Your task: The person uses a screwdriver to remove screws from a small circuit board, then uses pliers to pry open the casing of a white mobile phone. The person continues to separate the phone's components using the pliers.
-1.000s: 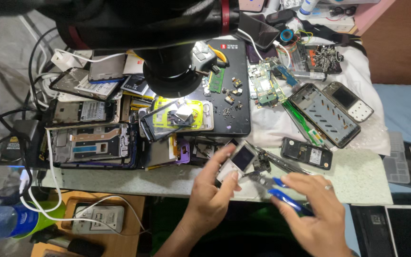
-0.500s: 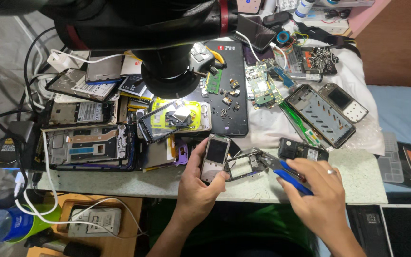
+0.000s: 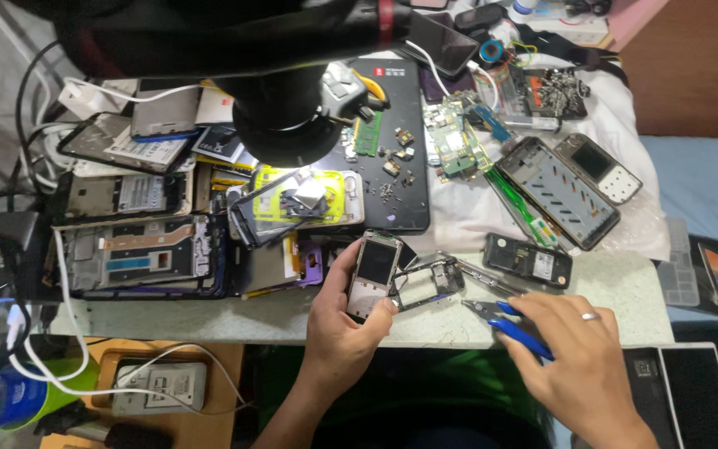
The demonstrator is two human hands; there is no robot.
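A: What changed?
B: Left hand point(image 3: 344, 328) now pinches the small phone body point(image 3: 373, 275) upright at the table point(image 3: 625, 287) edge; its plastic frame point(image 3: 428, 283) has come off and lies just beside. Right hand point(image 3: 579, 366) has lowered the blue-handled pliers point(image 3: 513, 324), fingers resting on them, grip unclear.
A: Means?
B: Probably housing separated.
A: Surroundings?
B: Cluttered bench, black mat point(image 3: 405, 179), opened phones, a lamp overhead.
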